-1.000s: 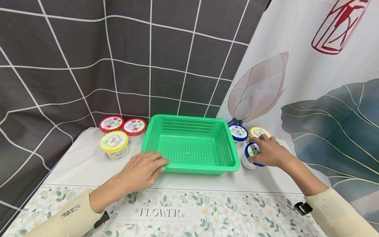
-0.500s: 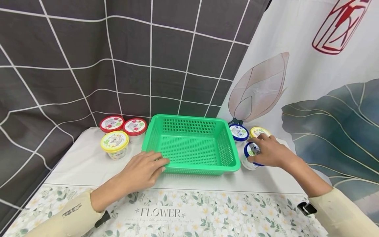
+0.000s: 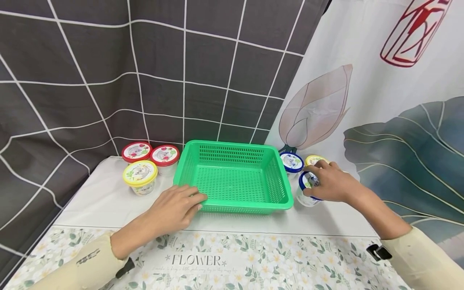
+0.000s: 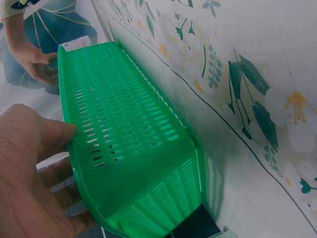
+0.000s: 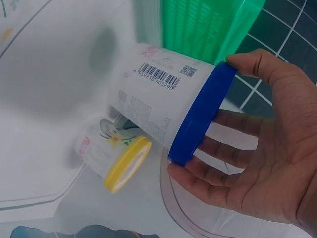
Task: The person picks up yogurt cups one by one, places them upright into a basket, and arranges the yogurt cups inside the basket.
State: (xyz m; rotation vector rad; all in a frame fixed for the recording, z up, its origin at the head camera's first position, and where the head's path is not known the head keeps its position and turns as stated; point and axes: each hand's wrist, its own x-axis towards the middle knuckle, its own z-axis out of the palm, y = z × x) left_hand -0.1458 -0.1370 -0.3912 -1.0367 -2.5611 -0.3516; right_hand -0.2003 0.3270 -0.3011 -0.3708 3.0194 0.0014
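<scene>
My left hand (image 3: 177, 207) grips the near left rim of a green plastic basket (image 3: 235, 204). In the left wrist view its thumb lies on the outer side of the basket (image 4: 124, 109) rim and the fingers reach behind it. My right hand (image 3: 331, 183) holds a white tub with a blue lid (image 3: 306, 197) from above, right of the basket. The right wrist view shows thumb and fingers spread round the edge of the blue lid (image 5: 203, 114). Behind that tub stand another blue-lidded tub (image 3: 291, 162) and a yellow-lidded tub (image 3: 314, 160), partly hidden by the right hand.
Left of the basket are two red-lidded tubs (image 3: 164, 155) and a yellow-lidded tub (image 3: 140, 173). A white cloth with a flowered part (image 3: 217, 257) covers the table. A dark gridded curtain (image 3: 159, 52) and a pale printed curtain (image 3: 362, 40) hang close behind.
My right hand has shifted slightly toward the back with the blue-lidded tub, covering more of the yellow lid behind. The left hand and the basket look the same.
</scene>
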